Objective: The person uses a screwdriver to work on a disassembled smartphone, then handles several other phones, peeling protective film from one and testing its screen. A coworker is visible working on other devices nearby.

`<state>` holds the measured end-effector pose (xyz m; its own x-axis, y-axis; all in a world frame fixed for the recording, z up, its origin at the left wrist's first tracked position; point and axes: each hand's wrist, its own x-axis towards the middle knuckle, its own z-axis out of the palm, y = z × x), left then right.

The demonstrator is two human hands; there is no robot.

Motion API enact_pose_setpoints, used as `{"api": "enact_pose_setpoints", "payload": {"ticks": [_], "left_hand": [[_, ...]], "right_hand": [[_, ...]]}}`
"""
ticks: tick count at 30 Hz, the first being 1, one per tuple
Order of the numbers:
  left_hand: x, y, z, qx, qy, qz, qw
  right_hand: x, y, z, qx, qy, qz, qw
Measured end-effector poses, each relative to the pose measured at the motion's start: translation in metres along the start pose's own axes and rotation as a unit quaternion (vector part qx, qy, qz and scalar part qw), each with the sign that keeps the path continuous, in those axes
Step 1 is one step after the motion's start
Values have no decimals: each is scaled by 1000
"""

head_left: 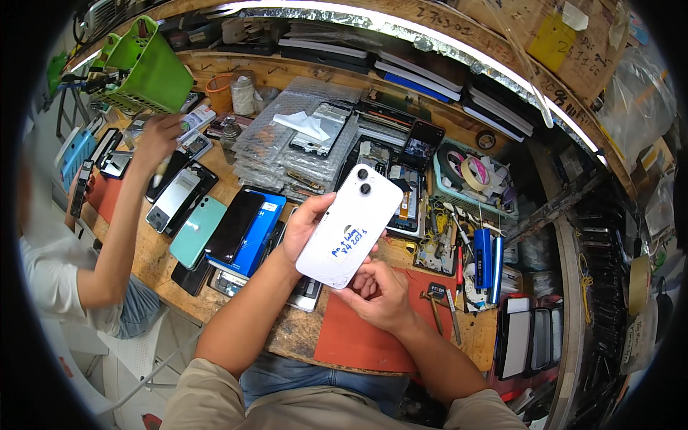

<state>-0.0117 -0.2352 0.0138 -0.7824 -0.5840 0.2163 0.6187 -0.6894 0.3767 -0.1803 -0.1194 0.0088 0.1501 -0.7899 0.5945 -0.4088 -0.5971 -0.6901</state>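
Observation:
I hold a white smartphone (350,223) back side up above the bench, its two camera lenses toward the far end and a small handwritten label on its back. My left hand (304,226) grips its left edge. My right hand (376,290) supports its near end from below, over a red-brown work mat (358,337).
A person sits at my left, one hand (159,136) reaching among phones on the wooden bench (301,333). A mint phone (197,231), a black phone on a blue box (247,229), stacked bubble-wrapped parts (294,143), a green basket (147,72), a tray with tape rolls (469,172) and hand tools (459,265) surround me.

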Motion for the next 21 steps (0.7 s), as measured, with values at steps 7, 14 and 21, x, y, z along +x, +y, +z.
{"api": "enact_pose_setpoints", "payload": {"ticks": [7,14,21], "left_hand": [[0,-1,0,-11,-1,-3,1000],[1,0,-2,8,0,5,1000],[0,-1,0,2,2,6,1000]], "right_hand": [[0,0,0,-2,-1,2,1000],[1,-1,-1,1,-4,-1,1000],[1,0,0,0,-3,-1,1000]]}}
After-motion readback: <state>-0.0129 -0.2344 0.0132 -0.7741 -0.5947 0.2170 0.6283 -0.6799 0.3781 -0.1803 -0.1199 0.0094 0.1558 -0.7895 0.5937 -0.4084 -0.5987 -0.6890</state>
